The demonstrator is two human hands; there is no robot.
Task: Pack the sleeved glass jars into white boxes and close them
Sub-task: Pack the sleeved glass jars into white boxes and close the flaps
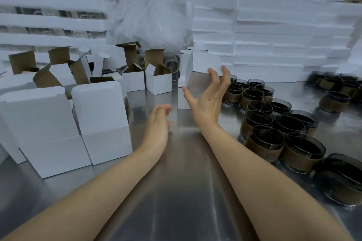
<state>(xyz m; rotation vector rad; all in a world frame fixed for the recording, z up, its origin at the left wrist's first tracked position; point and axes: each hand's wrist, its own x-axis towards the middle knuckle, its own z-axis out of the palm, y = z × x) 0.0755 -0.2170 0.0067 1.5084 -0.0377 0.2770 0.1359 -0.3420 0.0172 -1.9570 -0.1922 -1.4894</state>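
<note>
- The right hand [207, 94] reaches toward a closed white box [197, 76]; its spread fingers touch the box's top edge and the thumb lies along the lower left corner, not curled round it.
- The left hand [158, 125] hovers empty over the steel table [186, 191], fingers relaxed and slightly bent, nearer the person than the right fingertips and to their left.
- The sleeved glass jars [264, 141] stand clustered just right of the right wrist, dark glass in brown bands; a 2nd, smaller group sits further right.
- Open white boxes [158, 80] with raised flaps wait left of the left fingers, and 2 larger closed boxes [101, 121] stand nearer.
- Risk: with only fingertip contact, the box looks likely to slip or tip, since smooth card gives little hold.
- Risk: a backward sweep of the right forearm could knock the tightly packed jars together.
- The table is shiny metal and reflective. Stacked foam slabs [274, 31] and crumpled clear plastic [154, 13] wall the far side.
</note>
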